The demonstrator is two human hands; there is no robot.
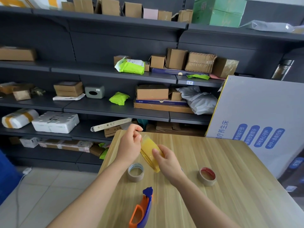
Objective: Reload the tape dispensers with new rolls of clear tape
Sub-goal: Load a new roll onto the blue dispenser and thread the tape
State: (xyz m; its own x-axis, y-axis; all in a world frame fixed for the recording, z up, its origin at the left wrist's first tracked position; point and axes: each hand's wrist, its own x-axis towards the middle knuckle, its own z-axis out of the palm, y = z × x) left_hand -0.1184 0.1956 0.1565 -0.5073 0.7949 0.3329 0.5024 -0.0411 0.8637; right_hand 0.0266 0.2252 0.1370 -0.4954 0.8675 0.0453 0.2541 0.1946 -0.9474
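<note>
I hold a yellowish roll of clear tape (150,153) above the wooden table (238,186). My right hand (166,159) grips the roll from the right side. My left hand (130,143) pinches the loose end of the tape at the roll's upper left edge. An orange and blue tape dispenser (142,211) lies on the table near its front edge, below both hands. A roll with a blue-white core (135,172) lies flat under my left wrist. Another roll with a red core (207,176) lies flat to the right of my right hand.
Dark metal shelves (115,106) behind the table hold several cardboard boxes and green or grey mail bags. A large grey printed carton (263,116) leans at the table's far right. Tiled floor with a white cable (21,178) lies to the left.
</note>
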